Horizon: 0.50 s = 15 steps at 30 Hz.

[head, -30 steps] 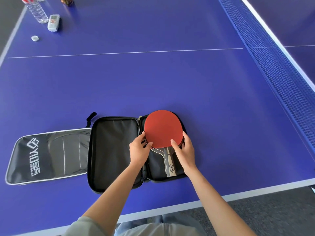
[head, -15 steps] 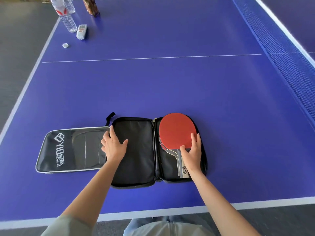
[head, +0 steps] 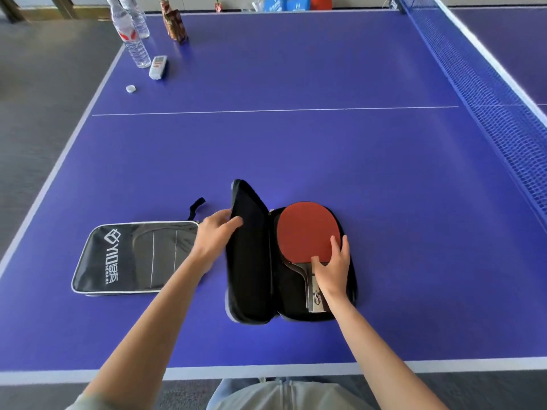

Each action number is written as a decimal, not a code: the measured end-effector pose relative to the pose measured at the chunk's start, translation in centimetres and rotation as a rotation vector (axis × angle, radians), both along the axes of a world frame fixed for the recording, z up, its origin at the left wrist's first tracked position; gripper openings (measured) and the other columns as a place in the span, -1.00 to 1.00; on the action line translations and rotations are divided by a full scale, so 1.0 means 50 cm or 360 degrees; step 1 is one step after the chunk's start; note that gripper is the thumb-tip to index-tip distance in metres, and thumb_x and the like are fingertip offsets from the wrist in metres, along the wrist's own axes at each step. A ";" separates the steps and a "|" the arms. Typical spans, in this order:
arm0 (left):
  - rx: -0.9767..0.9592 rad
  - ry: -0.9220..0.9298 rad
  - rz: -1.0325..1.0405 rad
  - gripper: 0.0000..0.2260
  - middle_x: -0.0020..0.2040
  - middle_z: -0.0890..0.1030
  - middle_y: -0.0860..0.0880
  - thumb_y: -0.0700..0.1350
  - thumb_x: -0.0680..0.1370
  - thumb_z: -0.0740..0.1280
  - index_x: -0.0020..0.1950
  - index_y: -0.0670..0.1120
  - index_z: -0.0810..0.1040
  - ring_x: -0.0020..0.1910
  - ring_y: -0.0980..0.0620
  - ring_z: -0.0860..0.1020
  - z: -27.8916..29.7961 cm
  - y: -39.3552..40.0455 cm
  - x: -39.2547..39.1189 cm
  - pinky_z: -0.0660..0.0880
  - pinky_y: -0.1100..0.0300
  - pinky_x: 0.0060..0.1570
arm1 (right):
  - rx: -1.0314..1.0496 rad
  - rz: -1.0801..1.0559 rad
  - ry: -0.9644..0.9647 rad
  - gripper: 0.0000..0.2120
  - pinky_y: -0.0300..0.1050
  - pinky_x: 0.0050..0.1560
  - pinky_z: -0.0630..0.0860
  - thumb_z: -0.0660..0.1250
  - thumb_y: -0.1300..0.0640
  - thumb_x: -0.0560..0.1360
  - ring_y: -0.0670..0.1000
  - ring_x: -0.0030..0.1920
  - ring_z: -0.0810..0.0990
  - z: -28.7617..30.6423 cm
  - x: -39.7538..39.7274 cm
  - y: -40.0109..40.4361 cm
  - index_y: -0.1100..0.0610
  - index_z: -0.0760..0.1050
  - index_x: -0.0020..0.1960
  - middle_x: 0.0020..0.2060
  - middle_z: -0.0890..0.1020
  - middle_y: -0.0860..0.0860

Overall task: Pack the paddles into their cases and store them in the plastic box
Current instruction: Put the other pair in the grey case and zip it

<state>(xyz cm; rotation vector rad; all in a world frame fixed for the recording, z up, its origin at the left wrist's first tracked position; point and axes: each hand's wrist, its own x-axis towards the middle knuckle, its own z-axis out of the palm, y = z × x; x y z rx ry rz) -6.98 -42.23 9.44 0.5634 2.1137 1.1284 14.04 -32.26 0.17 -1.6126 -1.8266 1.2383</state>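
Indoor table-tennis room, blue table (head: pixel 296 143) with white lines, net (head: pixel 488 93) along its right side, grey floor (head: pixel 44 99) left of table, water bottles (head: pixel 131 34) at its far-left corner

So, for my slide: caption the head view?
Left hand lifts the case flap while right hand steadies the red paddle.

Left hand (head: pixel 214 233) grips raised case flap (head: pixel 247 255); right hand (head: pixel 333 269) presses paddle (head: pixel 307 232) flat.

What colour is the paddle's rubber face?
Red, on the paddle lying in the open case; head view.
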 end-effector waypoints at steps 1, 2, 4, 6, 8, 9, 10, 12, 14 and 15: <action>0.0042 -0.0046 -0.0029 -0.84 -0.35 0.55 0.00 0.02 0.32 0.28 -0.24 -0.02 0.59 -0.39 0.08 0.49 0.012 0.028 0.022 0.44 0.21 -0.31 | 0.0078 0.0050 -0.0058 -0.44 -0.06 0.49 0.05 0.30 0.24 0.51 0.04 0.54 -0.02 0.007 0.000 0.004 0.20 0.22 0.47 0.54 0.03 0.06; 0.0065 -0.0049 -0.0064 -0.83 -0.39 0.53 0.03 0.00 0.32 0.29 -0.21 -0.02 0.60 -0.45 0.09 0.49 0.021 0.056 0.044 0.45 0.19 -0.33 | 0.0159 0.0093 -0.0084 -0.48 -0.07 0.49 0.04 0.29 0.21 0.52 0.03 0.54 -0.01 0.018 0.000 0.010 0.20 0.26 0.45 0.53 0.07 0.05; 0.0066 0.0008 -0.0122 -0.82 -0.47 0.51 0.08 -0.04 0.36 0.31 -0.10 -0.06 0.60 -0.51 0.11 0.49 0.029 0.104 0.089 0.47 0.20 -0.30 | 0.0158 0.0183 0.0049 -0.60 -0.16 0.44 0.14 0.27 0.11 0.56 0.00 0.49 0.18 0.056 0.000 0.024 0.14 0.39 0.38 0.46 0.29 0.01; 0.0058 0.0112 -0.0186 -0.91 -0.50 0.54 0.03 -0.04 0.40 0.32 -0.12 0.02 0.53 -0.52 0.11 0.50 0.026 0.140 0.132 0.43 0.22 -0.32 | -0.0263 0.0312 0.0509 -0.70 -0.22 0.33 0.34 0.21 0.01 0.59 -0.05 0.34 0.45 0.111 -0.001 0.036 0.05 0.51 0.28 0.27 0.54 -0.05; 0.0005 0.0263 -0.0311 -0.92 -0.47 0.59 -0.08 -0.02 0.42 0.31 -0.21 0.03 0.43 -0.49 0.08 0.53 0.021 0.166 0.170 0.40 0.27 -0.40 | -0.0580 0.0547 0.0856 -0.70 -0.37 0.15 0.46 0.13 -0.07 0.60 -0.18 0.17 0.57 0.151 0.005 0.053 -0.05 0.57 0.19 0.07 0.67 -0.11; -0.0007 0.0268 -0.0367 -0.88 -0.45 0.59 -0.10 -0.02 0.45 0.31 -0.21 0.00 0.41 -0.49 0.06 0.52 0.016 0.176 0.185 0.40 0.28 -0.43 | -0.0595 0.0659 0.0864 -0.71 -0.48 0.05 0.45 0.14 -0.10 0.58 -0.25 0.12 0.57 0.163 0.008 0.062 -0.08 0.56 0.16 0.03 0.67 -0.12; 0.0010 0.0206 -0.0402 -0.85 -0.45 0.58 -0.10 -0.01 0.47 0.31 -0.19 -0.04 0.40 -0.49 0.03 0.51 0.012 0.184 0.195 0.42 0.29 -0.44 | -0.0584 0.0722 0.0847 -0.71 -0.54 -0.02 0.43 0.17 -0.13 0.55 -0.28 0.11 0.57 0.172 0.010 0.069 -0.06 0.52 0.18 0.04 0.64 -0.08; 0.0093 -0.0034 -0.0389 -0.80 -0.41 0.55 -0.08 0.04 0.54 0.28 -0.16 -0.07 0.42 -0.44 0.01 0.51 0.007 0.189 0.201 0.45 0.29 -0.43 | -0.0534 0.0758 0.0788 -0.72 -0.52 0.01 0.42 0.28 -0.10 0.52 -0.23 0.12 0.57 0.175 0.020 0.086 -0.07 0.51 0.19 0.09 0.64 -0.05; 0.0191 -0.0333 -0.0388 -0.75 -0.30 0.58 -0.06 0.02 0.62 0.16 -0.07 -0.11 0.51 -0.32 0.00 0.53 -0.005 0.178 0.190 0.49 0.28 -0.31 | -0.0488 0.0793 0.0722 -0.68 -0.40 0.11 0.46 0.36 0.03 0.50 -0.17 0.16 0.57 0.155 0.038 0.105 -0.10 0.47 0.25 0.10 0.64 -0.08; 0.0235 -0.0392 -0.0439 -0.75 -0.21 0.60 -0.04 -0.03 0.64 0.12 0.04 -0.12 0.54 -0.24 0.03 0.54 -0.014 0.167 0.185 0.50 0.27 -0.21 | -0.0448 0.0781 0.0642 -0.65 -0.32 0.14 0.49 0.38 0.10 0.49 -0.13 0.15 0.58 0.143 0.048 0.114 -0.08 0.47 0.25 0.10 0.64 -0.08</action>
